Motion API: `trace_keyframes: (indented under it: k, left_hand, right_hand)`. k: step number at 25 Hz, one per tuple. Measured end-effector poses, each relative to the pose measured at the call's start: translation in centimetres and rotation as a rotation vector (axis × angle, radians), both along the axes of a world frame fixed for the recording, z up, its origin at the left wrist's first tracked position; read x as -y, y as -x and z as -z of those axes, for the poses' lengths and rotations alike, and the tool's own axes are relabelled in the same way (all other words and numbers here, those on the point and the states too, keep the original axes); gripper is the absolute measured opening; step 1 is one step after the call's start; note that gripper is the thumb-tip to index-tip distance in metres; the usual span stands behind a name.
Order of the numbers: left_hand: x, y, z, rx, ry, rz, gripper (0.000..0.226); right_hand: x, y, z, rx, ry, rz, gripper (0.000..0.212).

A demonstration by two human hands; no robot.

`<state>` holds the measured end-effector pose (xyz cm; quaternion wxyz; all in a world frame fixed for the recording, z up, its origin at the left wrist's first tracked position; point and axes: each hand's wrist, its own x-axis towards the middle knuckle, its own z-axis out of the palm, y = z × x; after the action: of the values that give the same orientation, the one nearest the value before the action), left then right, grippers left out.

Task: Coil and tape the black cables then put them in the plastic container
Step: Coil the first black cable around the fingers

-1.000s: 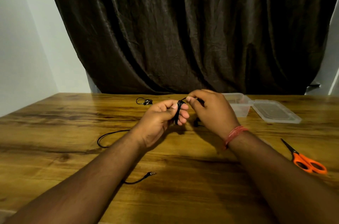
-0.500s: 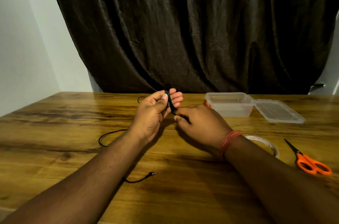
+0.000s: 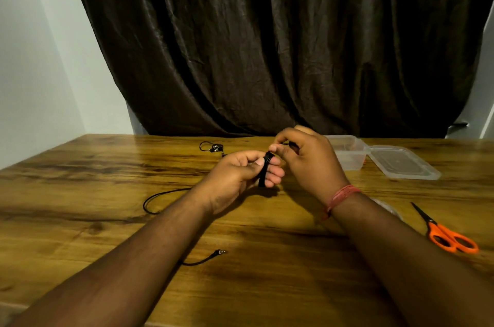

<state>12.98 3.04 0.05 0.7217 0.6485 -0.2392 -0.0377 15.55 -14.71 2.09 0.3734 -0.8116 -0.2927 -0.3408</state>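
Two hands (image 3: pixel 238 174) (image 3: pixel 307 163), two black cables (image 3: pixel 264 170) (image 3: pixel 211 147), one plastic container (image 3: pixel 347 152), one lid (image 3: pixel 403 163), one pair of scissors (image 3: pixel 446 233).

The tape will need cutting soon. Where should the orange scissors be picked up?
By the orange handle loops, from the near right: they lie flat on the table, loops toward the person, pointed blades away.

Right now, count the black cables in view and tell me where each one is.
2. One black cable is wound round the fingers of the left hand, the right hand pinching its end. A second small cable lies far-left on the table. Others may be hidden.
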Motion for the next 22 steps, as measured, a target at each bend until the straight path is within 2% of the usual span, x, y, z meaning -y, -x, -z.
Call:
trace_keyframes:
  k: [5, 8, 11, 14, 16, 22]
  left_hand:
    - [0.2, 0.6, -0.8, -0.010, 0.240, 0.026, 0.030]
    - [0.2, 0.4, -1.1, -0.027, 0.395, -0.024, 0.028]
    - [0.1, -0.3, -1.2, -0.008, 0.463, -0.121, 0.028]
    - [0.1, -1.0, -0.7, 0.017, 0.424, -0.232, 0.026]
    - [0.3, -1.4, -0.4, 0.027, 0.374, -0.316, 0.025]
    - [0.3, -1.7, 0.4, 0.040, 0.063, -0.426, 0.025]
  right_hand:
    - [-0.6, -0.6, 0.8, -0.215, -0.017, -0.086, 0.016]
    - [-1.5, -0.2, 1.7, -0.361, 0.050, -0.162, 0.022]
    - [-2.4, 0.4, 2.3, -0.406, 0.166, -0.187, 0.016]
    - [-2.7, 0.8, 2.3, -0.195, 0.428, -0.090, 0.016]
    - [-2.6, 1.2, 1.9, -0.086, 0.514, -0.023, 0.017]
    - [-2.4, 2.0, 1.1, 0.021, 0.347, -0.036, 0.011]
